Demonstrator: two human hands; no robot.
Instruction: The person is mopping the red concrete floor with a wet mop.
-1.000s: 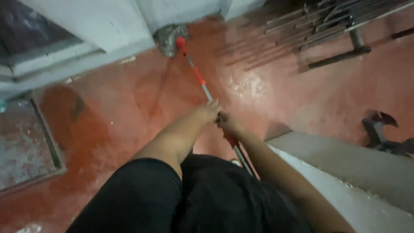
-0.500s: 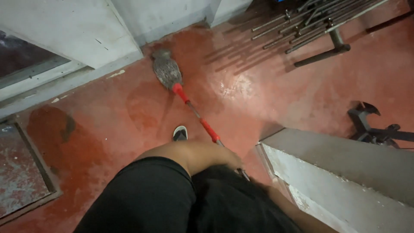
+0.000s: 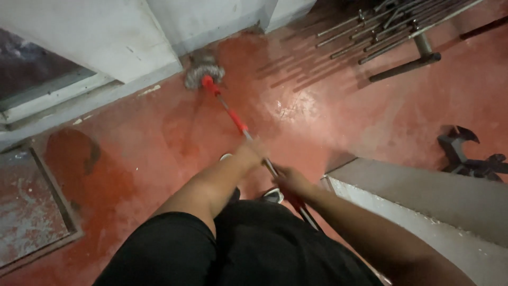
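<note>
Both hands, left (image 3: 248, 155) ahead of right (image 3: 290, 181), wrap the mop (image 3: 203, 71) pole mid-shaft; the pole looks light and stiff, its head limp at the wall (image 3: 159, 32).

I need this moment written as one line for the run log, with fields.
left hand: grips mop handle | right hand: grips handle lower down | mop head: on red floor, at wall base
</note>
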